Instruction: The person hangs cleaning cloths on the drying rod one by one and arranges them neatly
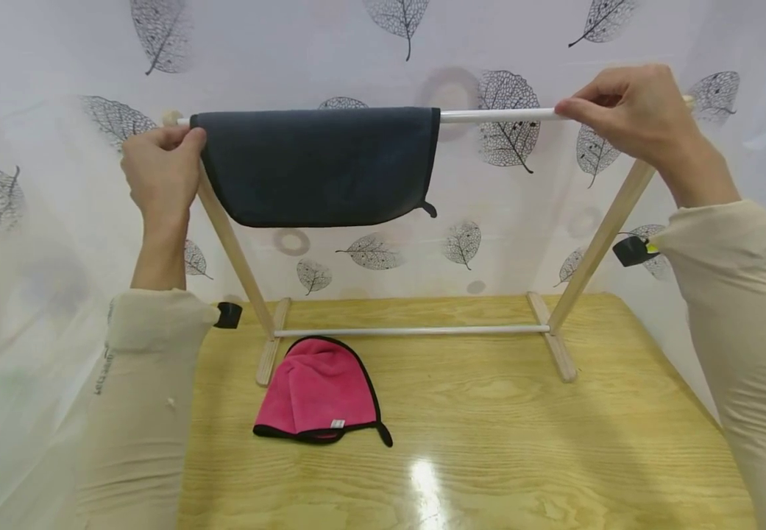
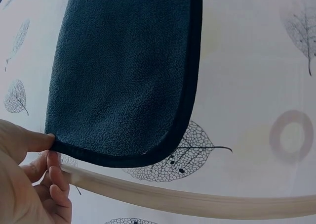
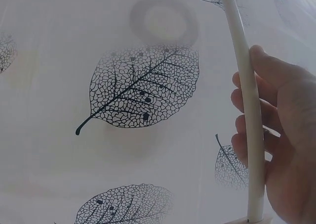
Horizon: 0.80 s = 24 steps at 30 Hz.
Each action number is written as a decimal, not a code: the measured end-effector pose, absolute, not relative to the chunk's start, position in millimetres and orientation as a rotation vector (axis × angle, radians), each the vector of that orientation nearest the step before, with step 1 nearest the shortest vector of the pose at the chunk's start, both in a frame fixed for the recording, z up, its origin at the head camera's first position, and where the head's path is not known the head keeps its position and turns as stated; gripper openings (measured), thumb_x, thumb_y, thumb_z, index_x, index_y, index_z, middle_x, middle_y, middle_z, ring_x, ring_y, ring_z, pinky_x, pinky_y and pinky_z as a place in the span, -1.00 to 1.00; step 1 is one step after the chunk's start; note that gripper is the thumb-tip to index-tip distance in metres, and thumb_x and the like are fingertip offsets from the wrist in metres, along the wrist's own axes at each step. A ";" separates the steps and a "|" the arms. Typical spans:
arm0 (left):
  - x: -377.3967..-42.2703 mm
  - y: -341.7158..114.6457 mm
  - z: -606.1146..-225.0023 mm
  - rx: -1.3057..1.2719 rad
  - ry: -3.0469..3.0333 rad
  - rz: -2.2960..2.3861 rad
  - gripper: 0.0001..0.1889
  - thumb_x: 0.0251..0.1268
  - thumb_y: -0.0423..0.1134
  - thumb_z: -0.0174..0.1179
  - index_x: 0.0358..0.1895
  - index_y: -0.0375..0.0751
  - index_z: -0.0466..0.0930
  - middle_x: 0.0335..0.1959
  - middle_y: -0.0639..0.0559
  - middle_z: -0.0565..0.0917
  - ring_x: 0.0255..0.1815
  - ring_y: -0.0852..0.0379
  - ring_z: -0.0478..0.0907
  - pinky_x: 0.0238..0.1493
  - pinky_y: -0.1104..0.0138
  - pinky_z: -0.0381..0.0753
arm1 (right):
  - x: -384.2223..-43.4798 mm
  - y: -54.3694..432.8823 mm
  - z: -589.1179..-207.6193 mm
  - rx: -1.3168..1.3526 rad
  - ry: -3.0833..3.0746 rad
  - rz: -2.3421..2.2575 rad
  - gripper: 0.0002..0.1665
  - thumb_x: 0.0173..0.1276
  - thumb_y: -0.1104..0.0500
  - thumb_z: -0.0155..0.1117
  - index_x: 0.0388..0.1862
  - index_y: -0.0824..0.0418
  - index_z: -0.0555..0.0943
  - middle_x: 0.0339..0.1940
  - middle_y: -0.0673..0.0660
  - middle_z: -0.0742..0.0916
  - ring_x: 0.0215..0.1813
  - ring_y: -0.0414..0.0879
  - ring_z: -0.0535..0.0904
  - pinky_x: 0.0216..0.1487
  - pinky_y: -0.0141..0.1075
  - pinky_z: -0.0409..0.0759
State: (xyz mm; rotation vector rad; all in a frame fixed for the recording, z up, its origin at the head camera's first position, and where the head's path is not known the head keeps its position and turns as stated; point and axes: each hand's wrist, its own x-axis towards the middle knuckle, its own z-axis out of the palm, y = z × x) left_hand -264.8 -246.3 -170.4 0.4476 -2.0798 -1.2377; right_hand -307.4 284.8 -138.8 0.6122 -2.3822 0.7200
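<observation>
A dark navy towel point(image 1: 319, 169) with black edging hangs folded over the left part of the white top rod point(image 1: 495, 115) of a wooden rack. At its upper left edge my left hand point(image 1: 164, 169) pinches the fabric between thumb and fingers, close by the rod's left end. The left wrist view shows the thumb on the edging of the towel point(image 2: 123, 75). Toward the rod's right end, my right hand point(image 1: 644, 114) grips the bare rod. In the right wrist view its fingers point(image 3: 239, 103) curl behind the rod point(image 3: 251, 110), thumb alongside.
A pink towel point(image 1: 326, 386) with black edging lies crumpled on the wooden table point(image 1: 488, 442), near the rack's left foot point(image 1: 268, 361). A lower white bar point(image 1: 409, 331) joins the rack's feet. Behind stands a white leaf-patterned curtain point(image 1: 369, 254).
</observation>
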 end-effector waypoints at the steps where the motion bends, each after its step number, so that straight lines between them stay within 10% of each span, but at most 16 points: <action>1: -264.9 -247.1 -170.3 0.455 -2.080 -1.235 -0.58 0.39 0.12 0.26 0.19 0.04 0.75 0.00 0.22 0.75 0.02 0.30 0.59 0.14 0.30 0.48 | -307.1 284.6 -139.3 0.607 -2.383 0.711 -0.69 0.43 0.13 0.45 -0.10 0.39 0.78 -0.55 -0.34 0.60 -0.50 -0.31 0.40 -0.49 -0.57 0.32; 24: -265.4 -259.4 -171.8 0.459 -1.995 -1.186 -0.60 0.34 0.13 0.29 0.02 -0.04 0.83 -0.32 0.30 0.70 -0.31 0.40 0.49 -0.29 0.42 0.41 | -307.2 284.6 -144.2 0.548 -2.381 0.757 -0.66 0.43 0.08 0.46 -0.04 0.35 0.78 -0.52 -0.40 0.61 -0.45 -0.31 0.41 -0.42 -0.53 0.31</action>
